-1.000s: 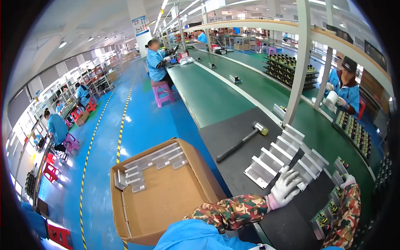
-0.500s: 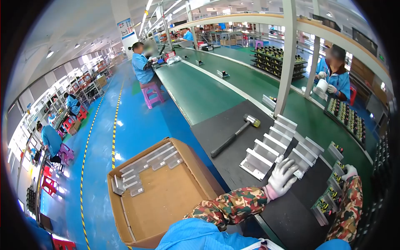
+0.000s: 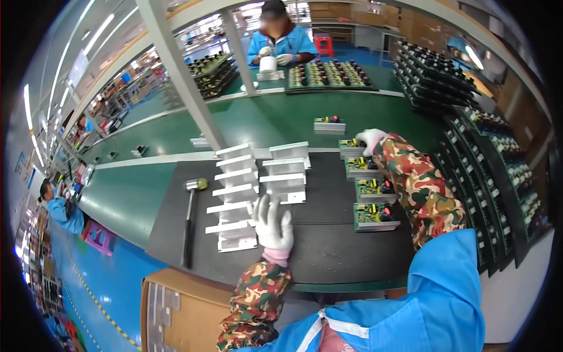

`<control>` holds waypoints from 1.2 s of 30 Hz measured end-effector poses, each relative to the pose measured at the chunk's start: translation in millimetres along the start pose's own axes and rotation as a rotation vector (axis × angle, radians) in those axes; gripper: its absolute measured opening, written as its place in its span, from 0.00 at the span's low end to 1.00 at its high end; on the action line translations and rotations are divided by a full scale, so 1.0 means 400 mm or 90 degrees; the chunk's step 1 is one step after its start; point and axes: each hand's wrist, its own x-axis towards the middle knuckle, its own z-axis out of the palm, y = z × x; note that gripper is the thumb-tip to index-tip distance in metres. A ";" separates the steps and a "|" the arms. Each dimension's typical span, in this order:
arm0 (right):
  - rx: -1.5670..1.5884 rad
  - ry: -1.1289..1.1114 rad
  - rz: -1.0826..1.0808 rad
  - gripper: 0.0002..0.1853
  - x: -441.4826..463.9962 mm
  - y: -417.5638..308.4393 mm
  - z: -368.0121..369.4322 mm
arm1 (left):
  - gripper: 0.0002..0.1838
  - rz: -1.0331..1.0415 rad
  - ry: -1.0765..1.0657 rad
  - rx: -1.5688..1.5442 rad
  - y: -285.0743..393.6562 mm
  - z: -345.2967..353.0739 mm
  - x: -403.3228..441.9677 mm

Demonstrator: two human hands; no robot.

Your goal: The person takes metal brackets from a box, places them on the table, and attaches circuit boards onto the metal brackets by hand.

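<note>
My left hand (image 3: pixel 272 226), in a white glove, is held with fingers stretched out beside the left column of silver metal brackets (image 3: pixel 234 230); it grips none of them. A shorter column of brackets (image 3: pixel 284 189) stands just beyond its fingertips. My right hand (image 3: pixel 370 141), also gloved, has its fingers curled on the farthest circuit board (image 3: pixel 349 149) of a row at the right of the black mat. Nearer in this row are more circuit boards on metal heat sinks (image 3: pixel 375 216). The right fingertips are partly hidden.
A mallet (image 3: pixel 189 226) lies left of the brackets on the black mat (image 3: pixel 316 246). Below is a cardboard box (image 3: pixel 193 299) with metal pieces. Another board (image 3: pixel 329 124) sits on the green belt. Stacked board trays (image 3: pixel 481 193) stand at right. A co-worker (image 3: pixel 281 41) sits opposite.
My view has swung to the right, bringing the board row and stacked trays toward the middle. My left hand stays open by the brackets; my right hand remains at the row's far end.
</note>
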 end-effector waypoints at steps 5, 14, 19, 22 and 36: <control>0.006 -0.002 0.064 0.30 -0.029 -0.035 -0.007 | 0.20 -0.004 -0.013 -0.004 0.004 -0.004 0.003; 0.039 0.004 0.101 0.41 -0.077 -0.061 -0.041 | 0.21 0.002 -0.009 0.010 -0.001 -0.001 -0.001; 0.003 0.230 0.039 0.32 -0.188 -0.127 -0.071 | 0.20 0.018 0.000 -0.003 0.004 -0.003 -0.002; 0.004 0.279 0.001 0.31 -0.319 -0.178 -0.078 | 0.20 0.029 0.006 0.006 0.003 -0.006 0.000; -0.047 0.264 0.362 0.52 -0.734 -0.056 0.172 | 0.20 0.061 -0.003 0.035 -0.018 0.004 -0.013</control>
